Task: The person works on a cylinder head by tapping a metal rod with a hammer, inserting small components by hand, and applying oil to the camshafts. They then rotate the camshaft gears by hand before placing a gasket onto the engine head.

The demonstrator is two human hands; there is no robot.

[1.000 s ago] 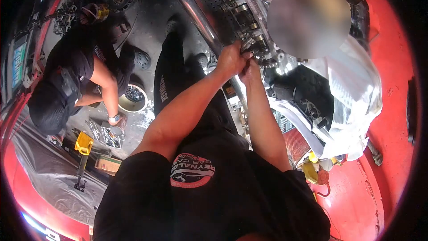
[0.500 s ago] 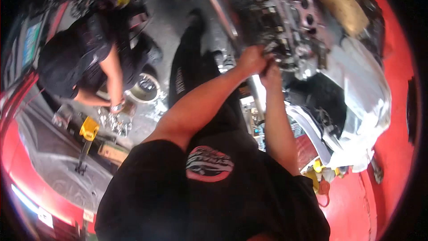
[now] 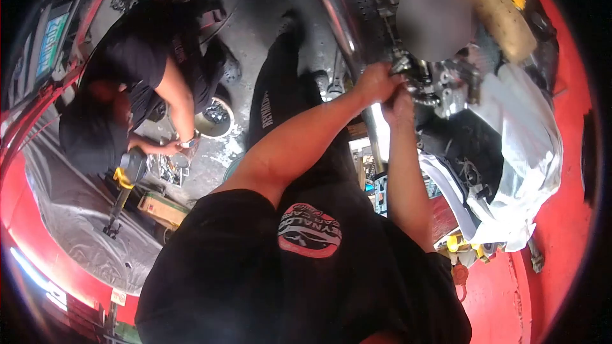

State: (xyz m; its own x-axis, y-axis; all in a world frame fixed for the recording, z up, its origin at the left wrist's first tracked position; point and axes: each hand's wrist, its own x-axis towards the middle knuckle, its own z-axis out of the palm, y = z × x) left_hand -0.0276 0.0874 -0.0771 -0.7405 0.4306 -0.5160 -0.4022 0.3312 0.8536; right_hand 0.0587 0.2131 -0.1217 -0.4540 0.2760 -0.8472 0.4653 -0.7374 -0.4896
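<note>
My left hand [image 3: 378, 83] is closed at the near left edge of an engine [image 3: 454, 89], its fingers wrapped round something too small and dark to make out. Just below and to its right, my right hand [image 3: 400, 107] is also closed, its fingertips nearly meeting the left ones at the same spot. What it holds is hidden. Metal fittings of the engine lie right beside both hands. A grey blurred disc covers part of the engine top. A shiny metal bar [image 3: 338, 16] runs along the engine's left side and passes under my left wrist.
At the left a co-worker [image 3: 121, 51] bends over small parts [image 3: 171, 169] near a round tub [image 3: 215, 118]. A yellow-black power tool [image 3: 123, 178] stands by a cardboard box [image 3: 162, 210]. White sheeting [image 3: 526, 146] drapes the right side, near a red body panel [image 3: 497, 293].
The view has shifted slightly, and both hands appear a little farther right, still together at the engine. The co-worker's head has lowered towards the power tool.
</note>
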